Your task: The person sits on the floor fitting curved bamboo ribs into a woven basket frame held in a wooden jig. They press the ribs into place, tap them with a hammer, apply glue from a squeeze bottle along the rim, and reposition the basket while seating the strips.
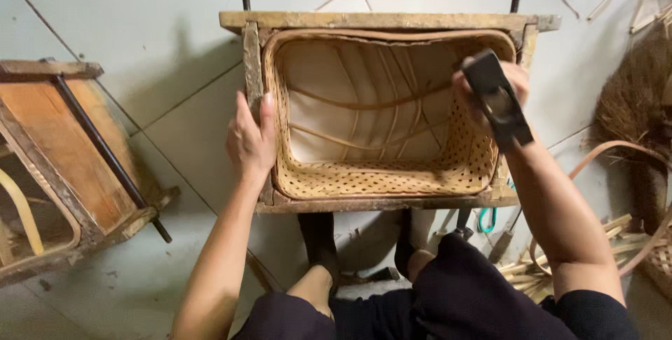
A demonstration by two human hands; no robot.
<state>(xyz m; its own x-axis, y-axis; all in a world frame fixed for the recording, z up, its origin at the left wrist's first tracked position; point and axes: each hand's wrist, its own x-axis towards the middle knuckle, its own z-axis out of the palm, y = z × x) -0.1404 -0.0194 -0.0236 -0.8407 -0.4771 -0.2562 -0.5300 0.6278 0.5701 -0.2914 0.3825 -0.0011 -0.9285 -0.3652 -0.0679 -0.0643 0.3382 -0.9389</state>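
Now gripping the left rail of the worn rectangular wooden frame [381, 21]: left hand [250, 140], fingers closed over it. Right hand [490, 91] clenched around a dark flat-headed metal tool [498, 98] at the right rim of the pale woven bamboo basket [378, 175], seated inside that frame.

A second wooden frame [59, 165] with a dark metal rod [108, 151] lies on the pale tiled floor [140, 18], well out to the left of the fingers. A brown broom head [637, 95] sits far to their right. Below it, loose bamboo strips [595, 238] pile up beside a curved cane loop [609, 147].
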